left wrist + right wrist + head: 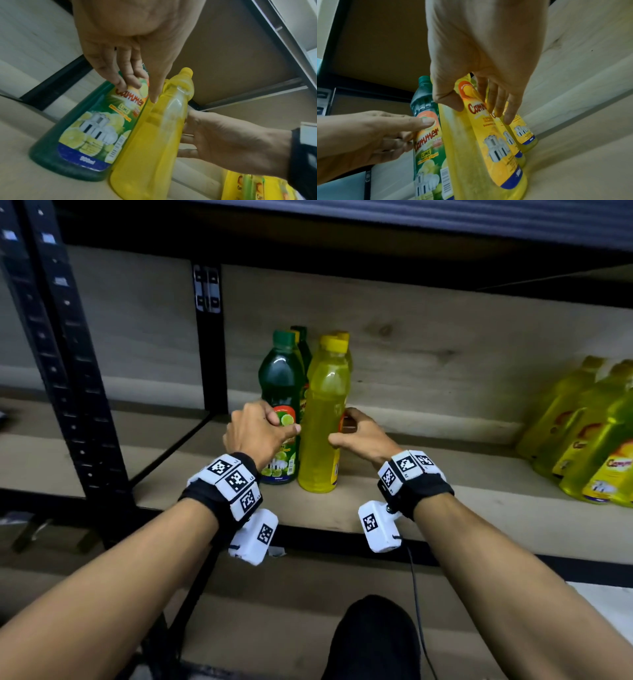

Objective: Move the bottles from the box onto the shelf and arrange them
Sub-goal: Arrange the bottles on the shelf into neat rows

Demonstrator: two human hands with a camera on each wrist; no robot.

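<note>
A dark green lime bottle point(281, 385) and a yellow bottle point(322, 419) stand upright side by side, touching, on the wooden shelf point(445, 508). My left hand point(272, 424) grips the green bottle point(82, 135) at its label, thumb on the front and fingers round its left side. My right hand point(342, 429) holds the yellow bottle point(464, 148), with its thumb on the front and its fingers on the labelled right side. More green and yellow bottles stand behind these two, mostly hidden. No box is in view.
A group of yellow bottles point(589, 433) stands at the shelf's right end. A black upright point(209, 337) rises just left of the green bottle, and a front post point(61, 371) stands further left. The upper shelf point(376, 227) hangs overhead. Bare board lies between the two bottle groups.
</note>
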